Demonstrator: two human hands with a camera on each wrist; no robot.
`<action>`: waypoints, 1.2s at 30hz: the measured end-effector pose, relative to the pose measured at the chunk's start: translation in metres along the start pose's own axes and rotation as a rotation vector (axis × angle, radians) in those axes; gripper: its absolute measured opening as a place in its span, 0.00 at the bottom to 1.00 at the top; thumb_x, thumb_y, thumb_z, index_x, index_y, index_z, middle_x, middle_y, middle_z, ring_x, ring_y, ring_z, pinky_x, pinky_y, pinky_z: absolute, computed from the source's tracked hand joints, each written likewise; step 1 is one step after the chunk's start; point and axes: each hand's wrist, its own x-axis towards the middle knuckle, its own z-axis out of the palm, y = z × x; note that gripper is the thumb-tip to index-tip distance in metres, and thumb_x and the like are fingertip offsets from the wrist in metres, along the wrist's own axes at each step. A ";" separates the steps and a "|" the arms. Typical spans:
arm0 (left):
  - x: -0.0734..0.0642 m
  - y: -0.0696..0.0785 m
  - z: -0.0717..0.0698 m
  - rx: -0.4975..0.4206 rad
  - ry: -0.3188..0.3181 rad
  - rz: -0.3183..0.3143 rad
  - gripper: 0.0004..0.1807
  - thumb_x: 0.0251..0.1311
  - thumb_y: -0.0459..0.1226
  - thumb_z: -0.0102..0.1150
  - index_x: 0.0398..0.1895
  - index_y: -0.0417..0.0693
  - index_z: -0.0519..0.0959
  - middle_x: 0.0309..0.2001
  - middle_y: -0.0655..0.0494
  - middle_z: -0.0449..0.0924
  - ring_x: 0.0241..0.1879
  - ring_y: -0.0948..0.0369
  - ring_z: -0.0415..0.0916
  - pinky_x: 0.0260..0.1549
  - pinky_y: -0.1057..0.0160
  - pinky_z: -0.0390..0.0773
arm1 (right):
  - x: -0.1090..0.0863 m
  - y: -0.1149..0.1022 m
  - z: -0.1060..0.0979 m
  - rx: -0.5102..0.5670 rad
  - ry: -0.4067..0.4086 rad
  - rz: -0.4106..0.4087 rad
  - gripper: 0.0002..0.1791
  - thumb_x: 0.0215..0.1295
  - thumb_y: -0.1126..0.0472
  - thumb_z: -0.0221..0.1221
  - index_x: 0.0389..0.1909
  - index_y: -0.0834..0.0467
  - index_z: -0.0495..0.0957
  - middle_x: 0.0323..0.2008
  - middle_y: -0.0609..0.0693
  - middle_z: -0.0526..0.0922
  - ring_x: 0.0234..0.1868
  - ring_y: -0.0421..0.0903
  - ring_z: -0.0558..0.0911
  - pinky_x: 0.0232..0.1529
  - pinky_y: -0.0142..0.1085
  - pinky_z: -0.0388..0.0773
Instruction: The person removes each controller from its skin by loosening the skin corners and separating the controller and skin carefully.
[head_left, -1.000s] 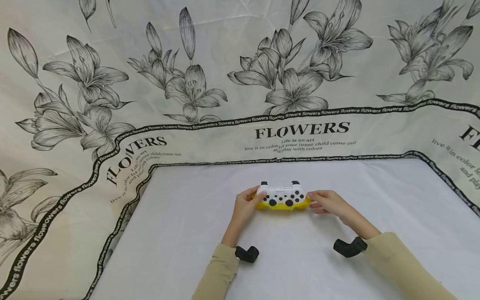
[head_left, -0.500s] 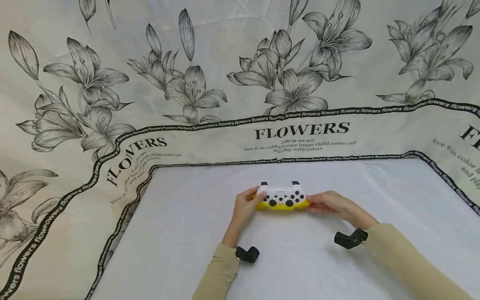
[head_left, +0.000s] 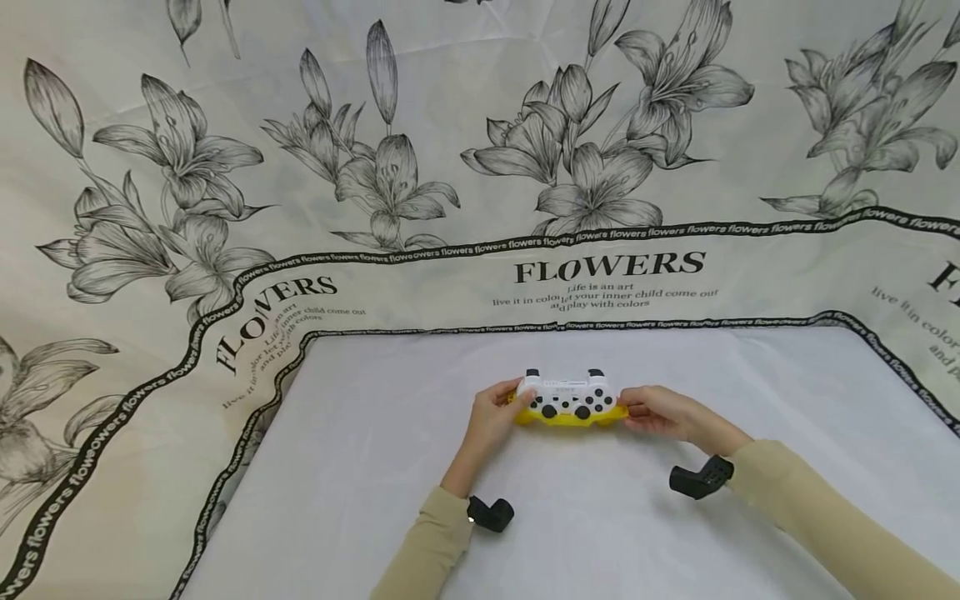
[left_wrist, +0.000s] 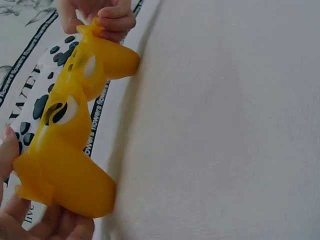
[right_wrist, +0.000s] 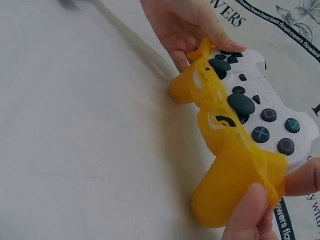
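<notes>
A white game controller [head_left: 564,388] with black buttons and two thumbsticks is held above the white cloth. A yellow, soft-looking controller cover [right_wrist: 227,175] wraps its grips and lower edge, while the white top face shows bare. My left hand [head_left: 489,421] grips the controller's left end, thumb on the button face and fingers beneath, around the cover. At the other end my right hand [head_left: 663,414] pinches the cover's edge between thumb and finger. In the right wrist view that edge stands off the white shell near the round buttons. The controller's underside is hidden.
White cloth [head_left: 360,467] spreads under the hands. Behind it rises a fabric backdrop [head_left: 420,292] printed with flowers and black lettering. Black wrist cameras [head_left: 491,514] sit at both sleeves.
My right hand, earlier beside the controller with its fingers partly spread, has closed on the cover's edge and drawn it outward to the right. The left hand keeps its grip.
</notes>
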 end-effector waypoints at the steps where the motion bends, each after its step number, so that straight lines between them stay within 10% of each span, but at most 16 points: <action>1: 0.000 0.001 -0.001 0.021 -0.009 -0.007 0.24 0.59 0.48 0.64 0.55 0.45 0.79 0.53 0.49 0.82 0.49 0.59 0.76 0.49 0.63 0.78 | 0.000 0.000 0.000 -0.002 0.011 0.004 0.28 0.65 0.62 0.51 0.61 0.73 0.57 0.41 0.54 0.69 0.30 0.37 0.75 0.36 0.22 0.79; 7: -0.003 0.008 -0.010 0.143 -0.053 -0.055 0.24 0.59 0.48 0.63 0.57 0.51 0.79 0.48 0.48 0.80 0.41 0.59 0.73 0.38 0.66 0.75 | -0.002 0.004 -0.002 0.000 0.053 -0.012 0.31 0.66 0.61 0.55 0.63 0.75 0.59 0.40 0.51 0.75 0.30 0.37 0.79 0.36 0.24 0.81; 19: -0.004 0.013 -0.017 -0.380 -0.018 -0.335 0.24 0.56 0.26 0.63 0.59 0.35 0.75 0.48 0.43 0.78 0.33 0.64 0.78 0.43 0.62 0.83 | -0.004 0.006 -0.001 -0.092 0.087 -0.129 0.27 0.66 0.58 0.57 0.59 0.74 0.70 0.36 0.46 0.81 0.34 0.36 0.80 0.39 0.25 0.81; 27: 0.001 0.014 -0.024 -0.310 -0.138 -0.471 0.23 0.56 0.23 0.60 0.58 0.36 0.76 0.40 0.50 0.79 0.29 0.65 0.74 0.36 0.69 0.80 | -0.005 0.008 0.002 -0.138 0.093 -0.111 0.28 0.64 0.59 0.56 0.58 0.76 0.67 0.37 0.49 0.79 0.31 0.37 0.77 0.35 0.24 0.79; 36: 0.004 0.002 -0.022 -0.182 -0.131 -0.328 0.22 0.56 0.30 0.62 0.55 0.35 0.78 0.55 0.43 0.80 0.29 0.67 0.74 0.31 0.72 0.78 | -0.004 0.004 0.007 -0.179 0.136 -0.092 0.24 0.62 0.60 0.52 0.52 0.75 0.69 0.30 0.47 0.76 0.26 0.37 0.74 0.31 0.23 0.77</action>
